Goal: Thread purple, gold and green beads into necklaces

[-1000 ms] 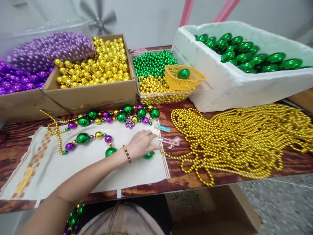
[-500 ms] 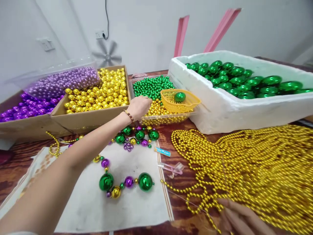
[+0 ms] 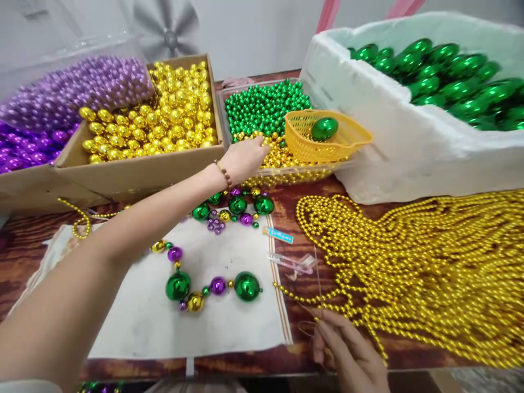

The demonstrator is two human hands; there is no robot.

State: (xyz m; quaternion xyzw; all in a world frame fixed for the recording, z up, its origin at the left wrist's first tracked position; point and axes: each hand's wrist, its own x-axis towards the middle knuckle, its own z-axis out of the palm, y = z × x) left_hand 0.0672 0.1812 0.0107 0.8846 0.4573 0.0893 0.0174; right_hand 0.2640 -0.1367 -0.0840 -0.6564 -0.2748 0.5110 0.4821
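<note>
My left hand, with a beaded bracelet at the wrist, reaches over the small gold beads in the clear tray. Its fingertips are pinched together by a gold bead. At the lower right my right hand pinches a thin needle that points up, with thread near the fingers. On the white cloth lies a string of green, purple and gold balls. Another beaded string lies at the cloth's far edge. Small green beads fill the tray's back part.
A yellow basket holding one green ball rests on the tray. Cardboard boxes of gold and purple balls stand left, a foam box of green ones right. Gold bead strands cover the right side. A fan stands behind.
The view has tilted down and moved closer. My right hand has come up and left into fuller view, with the needle now visible. My left hand remains over the gold beads.
</note>
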